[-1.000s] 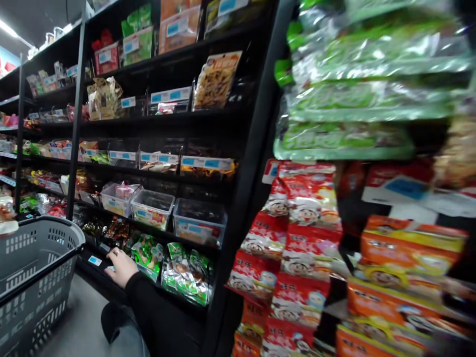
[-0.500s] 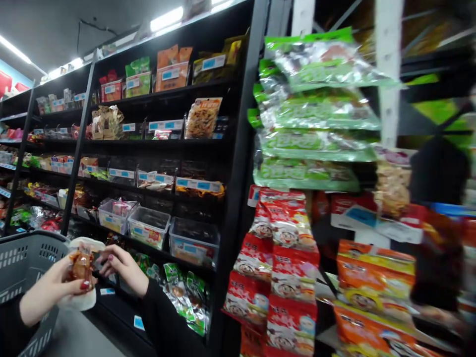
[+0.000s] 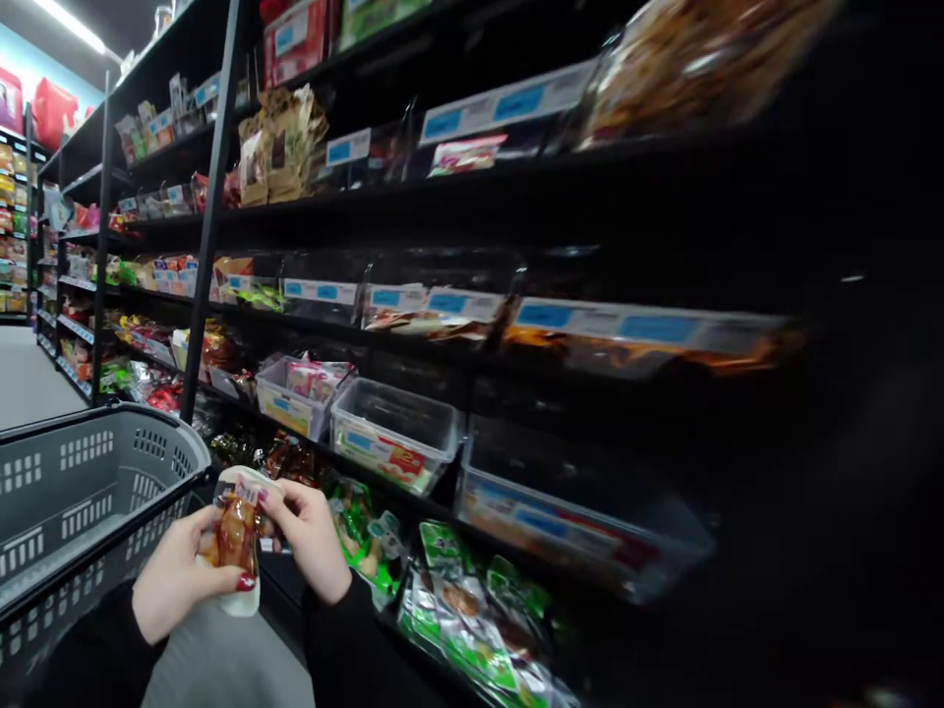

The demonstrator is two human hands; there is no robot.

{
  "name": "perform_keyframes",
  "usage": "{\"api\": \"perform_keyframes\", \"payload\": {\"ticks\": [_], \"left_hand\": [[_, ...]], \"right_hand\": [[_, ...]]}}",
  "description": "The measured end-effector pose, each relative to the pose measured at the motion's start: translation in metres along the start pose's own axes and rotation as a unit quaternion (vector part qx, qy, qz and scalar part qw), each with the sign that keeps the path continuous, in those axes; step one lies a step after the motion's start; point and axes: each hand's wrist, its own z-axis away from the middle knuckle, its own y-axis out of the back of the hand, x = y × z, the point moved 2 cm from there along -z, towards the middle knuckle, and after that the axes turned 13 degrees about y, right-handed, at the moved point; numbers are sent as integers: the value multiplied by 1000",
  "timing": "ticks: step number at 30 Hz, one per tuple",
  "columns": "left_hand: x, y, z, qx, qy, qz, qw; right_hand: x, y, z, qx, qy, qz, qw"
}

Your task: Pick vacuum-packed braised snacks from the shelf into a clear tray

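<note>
My left hand (image 3: 173, 575) is closed around a shiny brown vacuum-sealed snack packet (image 3: 237, 531), its thumb laid across the lower end. Behind the packet a flat white item with rounded corners (image 3: 242, 600) shows at top and bottom; I cannot tell what it is. The fingers of my right hand (image 3: 316, 539) are pinched on the packet's upper right edge. Both hands are just right of a grey shopping basket (image 3: 158, 433), in front of the lower shelves.
Black shelving (image 3: 210, 226) runs along the right and away to the far left. Clear plastic bins (image 3: 394, 433) line a lower shelf. Green and silver packets (image 3: 472, 615) lie below them. A grey floor (image 3: 19, 379) stretches away at the far left.
The view has turned left and come nearer the shelves, so the hanging red and green packs are out of sight. My right hand, earlier apart from the packet, now grips its edge.
</note>
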Motion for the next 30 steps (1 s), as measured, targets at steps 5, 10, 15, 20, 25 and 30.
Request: {"api": "perform_keyframes", "payload": {"ticks": [5, 10, 15, 20, 25, 30], "left_hand": [[-35, 0, -35, 0, 56, -30, 998], [-68, 6, -65, -18, 104, -33, 994], [-99, 8, -75, -259, 171, 247, 918], [-122, -9, -66, -258, 300, 277, 876], [-115, -8, -62, -39, 295, 166, 940], [-113, 6, -58, 30, 266, 134, 954]], "right_hand": [[50, 7, 9, 4, -69, -40, 997], [99, 22, 18, -25, -76, -124, 989], [138, 29, 21, 5, -23, -331, 943], [146, 12, 25, -43, -42, -416, 908], [146, 4, 30, 0, -169, -438, 883], [142, 15, 33, -56, -203, -315, 925]]}}
